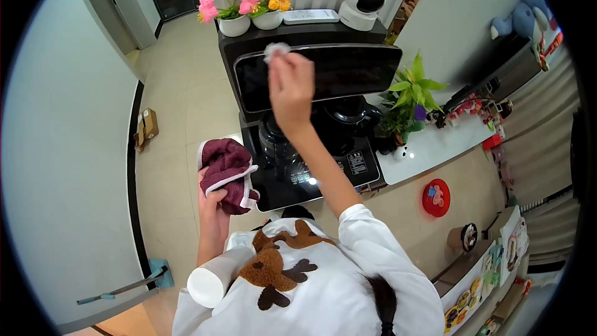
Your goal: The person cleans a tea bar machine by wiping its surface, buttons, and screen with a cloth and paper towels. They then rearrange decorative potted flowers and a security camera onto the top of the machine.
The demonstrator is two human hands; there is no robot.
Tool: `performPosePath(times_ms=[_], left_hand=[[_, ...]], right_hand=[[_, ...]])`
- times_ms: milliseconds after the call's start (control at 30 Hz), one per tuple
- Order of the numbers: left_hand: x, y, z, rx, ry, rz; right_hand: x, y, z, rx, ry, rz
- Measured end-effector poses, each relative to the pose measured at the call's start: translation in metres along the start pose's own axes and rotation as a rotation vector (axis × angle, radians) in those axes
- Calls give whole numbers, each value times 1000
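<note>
My left hand (213, 210) is closed round a bunched maroon cloth (227, 174) with white edging, left of the black stove top. Up at the top left part of a dark glossy panel (354, 70), my right hand (291, 90) pinches a small white wad (277, 51), slightly blurred. The panel leans against a black cabinet, above a glass kettle (273, 137) and a dark lidded pot (349, 111). A white roll (206, 285) is tucked under my left arm.
On the cabinet top stand crocheted flowers in white pots (234, 25), a white remote (311, 16) and a white camera (360, 3). A leafy plant (415, 84) is at the right. On the floor lie a red basin (436, 198) and a cardboard box (147, 126).
</note>
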State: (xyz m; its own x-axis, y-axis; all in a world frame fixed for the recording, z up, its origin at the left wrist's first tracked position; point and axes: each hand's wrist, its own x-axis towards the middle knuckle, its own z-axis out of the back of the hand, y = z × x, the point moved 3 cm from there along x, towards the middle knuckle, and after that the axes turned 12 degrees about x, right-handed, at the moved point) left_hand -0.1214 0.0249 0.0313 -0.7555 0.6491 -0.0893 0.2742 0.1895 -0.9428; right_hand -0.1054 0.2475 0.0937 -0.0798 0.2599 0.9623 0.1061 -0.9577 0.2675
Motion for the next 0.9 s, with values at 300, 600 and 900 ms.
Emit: performPosePath(times_ms=[300, 600, 900], left_hand=[[0, 3, -8, 3, 18, 35], [-4, 7, 7, -28, -70, 5], [3, 16, -6, -26, 54, 3]], right_hand=[[-4, -32, 33, -50, 227, 256], [14, -142, 132, -447, -438, -185], [-18, -42, 30, -212, -153, -82]])
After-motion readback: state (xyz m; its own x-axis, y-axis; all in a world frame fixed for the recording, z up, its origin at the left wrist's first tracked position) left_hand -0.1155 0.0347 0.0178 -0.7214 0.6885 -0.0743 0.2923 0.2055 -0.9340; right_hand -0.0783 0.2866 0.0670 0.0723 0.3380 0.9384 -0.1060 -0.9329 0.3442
